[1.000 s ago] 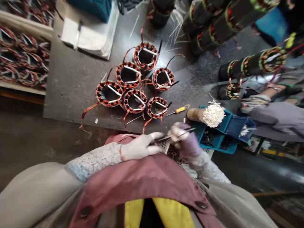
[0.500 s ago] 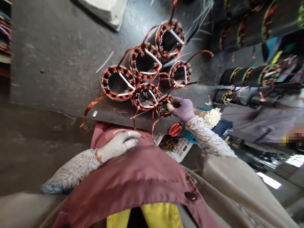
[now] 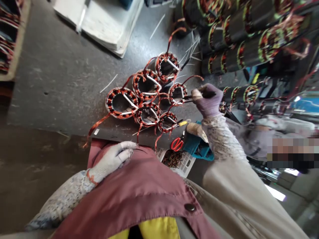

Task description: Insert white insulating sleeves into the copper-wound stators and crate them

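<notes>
Several motor stators stand grouped on the grey bench, with copper windings, white sleeves and orange lead bundles. My right hand (image 3: 207, 99), in a purple glove, is closed beside the right-hand stator (image 3: 177, 94). Its fingertips meet the end of a thin black sleeve (image 3: 188, 98) that sticks out from that stator. The nearest small stator (image 3: 167, 122) has a yellow-handled tool (image 3: 183, 123) at its right side. My left hand (image 3: 116, 157), in a white glove, lies on the apron with fingers stretched out, holding nothing.
Red-handled scissors (image 3: 177, 144) lie at the bench edge, near a teal bin (image 3: 196, 146) and a white basket (image 3: 188, 162) of scraps. A stack of pale sheets (image 3: 109, 26) is at the back. More stators (image 3: 231, 59) line the right, where another person (image 3: 261, 136) works.
My right hand has left the nearest small stator and moved away and right, to the black sleeve. The yellow-handled tool now shows. My left hand still rests on the apron; the view has shifted.
</notes>
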Tool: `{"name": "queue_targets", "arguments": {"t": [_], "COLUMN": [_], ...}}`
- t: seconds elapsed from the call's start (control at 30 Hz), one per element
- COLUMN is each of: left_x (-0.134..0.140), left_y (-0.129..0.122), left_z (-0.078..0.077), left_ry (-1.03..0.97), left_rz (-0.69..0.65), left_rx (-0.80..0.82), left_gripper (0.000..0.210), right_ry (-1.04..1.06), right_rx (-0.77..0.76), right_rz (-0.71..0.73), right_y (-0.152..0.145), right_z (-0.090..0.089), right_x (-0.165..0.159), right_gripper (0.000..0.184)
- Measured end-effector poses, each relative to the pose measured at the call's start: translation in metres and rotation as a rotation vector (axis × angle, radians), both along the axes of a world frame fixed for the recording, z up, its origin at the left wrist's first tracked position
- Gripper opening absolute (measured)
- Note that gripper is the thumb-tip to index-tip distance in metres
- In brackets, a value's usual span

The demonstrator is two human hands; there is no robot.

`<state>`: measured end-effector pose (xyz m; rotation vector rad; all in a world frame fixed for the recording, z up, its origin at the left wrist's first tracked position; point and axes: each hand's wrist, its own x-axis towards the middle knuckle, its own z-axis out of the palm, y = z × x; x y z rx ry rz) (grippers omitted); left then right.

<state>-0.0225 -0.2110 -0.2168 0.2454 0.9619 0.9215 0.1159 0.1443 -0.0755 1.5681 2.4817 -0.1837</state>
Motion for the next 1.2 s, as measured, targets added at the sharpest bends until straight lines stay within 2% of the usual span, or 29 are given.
{"name": "queue_targets", "arguments": {"t": [0.1, 0.2, 0.3, 0.47, 0.6, 0.7, 0.77, 0.83, 0.9, 0.97, 1.03, 1.1, 1.2], "left_x": [-0.004, -0.007, -0.009, -0.01, -0.01, -0.01, -0.01, -0.011, -0.012, -0.013, -0.014, -0.014, -0.014], "left_y": [0.005, 0.008, 0.009, 0.01, 0.009, 0.007, 0.007, 0.007, 0.007, 0.005, 0.003, 0.001, 0.001], "left_z": [0.004, 0.005, 0.004, 0.004, 0.003, 0.0, -0.002, -0.002, -0.002, -0.001, 0.001, 0.002, 0.002], "left_ry": [-0.049, -0.071, -0.089, -0.094, -0.133, -0.151, -0.158, -0.171, -0.186, -0.204, -0.224, -0.243, -0.262], "left_rz": [0.062, 0.108, 0.112, 0.122, 0.156, 0.178, 0.203, 0.238, 0.277, 0.313, 0.338, 0.349, 0.348], "left_rx": [-0.111, -0.191, -0.215, -0.229, -0.252, -0.276, -0.283, -0.286, -0.301, -0.335, -0.386, -0.428, -0.456], "left_gripper": [0.034, 0.034, 0.035, 0.039, 0.046, 0.05, 0.05, 0.05, 0.05, 0.052, 0.055, 0.057, 0.06], "right_ry": [-0.12, -0.295, -0.429, -0.56, -0.481, -0.213, -0.082, -0.088, -0.178, -0.274, -0.339, -0.357, -0.251], "right_rx": [0.074, 0.063, 0.07, 0.06, 0.053, 0.096, 0.108, 0.091, 0.073, 0.074, 0.076, 0.063, 0.037], "right_rz": [-0.032, -0.011, 0.065, 0.123, 0.122, 0.142, 0.181, 0.229, 0.271, 0.298, 0.311, 0.31, 0.27], "right_y": [0.023, 0.027, 0.023, 0.018, 0.019, 0.029, 0.04, 0.051, 0.06, 0.064, 0.065, 0.063, 0.053], "right_z": [-0.024, -0.043, -0.048, -0.047, -0.036, -0.024, -0.025, -0.036, -0.054, -0.072, -0.082, -0.08, -0.058], "right_x": [-0.006, -0.002, 0.004, 0.003, -0.006, -0.023, -0.041, -0.057, -0.068, -0.074, -0.077, -0.081, -0.095], "right_gripper": [0.018, 0.014, 0.016, 0.021, 0.015, 0.016, 0.018, 0.017, 0.015, 0.015, 0.015, 0.014, 0.017]}}
